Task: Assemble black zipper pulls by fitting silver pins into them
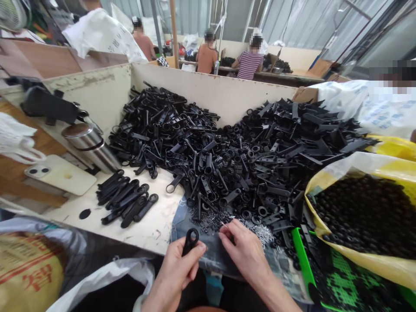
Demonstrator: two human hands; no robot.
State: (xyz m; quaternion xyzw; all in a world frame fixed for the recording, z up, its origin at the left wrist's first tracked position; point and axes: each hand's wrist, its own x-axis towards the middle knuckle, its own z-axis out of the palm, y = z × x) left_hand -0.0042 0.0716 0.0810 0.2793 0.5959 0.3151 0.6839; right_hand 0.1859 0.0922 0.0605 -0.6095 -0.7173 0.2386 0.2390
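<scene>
My left hand (182, 264) is closed around a black plastic handle part (191, 237), its ringed end pointing up between thumb and fingers. To the right, my right hand (242, 242) pinches at the edge of the small metal pins (260, 230); a tiny bright tip shows at its fingertips, too small to name surely. Behind both hands rises a big heap of black plastic parts (208, 151), some ringed, some flat. Several similar black parts (128, 197) lie in a row on the board at left.
A steel thermos (92, 147) and a pale phone (60, 173) stand at left. At right are a yellow-white sack (360, 208) of small black pieces and a green basket (302, 255). Low panels (201, 91) wall the heap; people (206, 56) sit beyond.
</scene>
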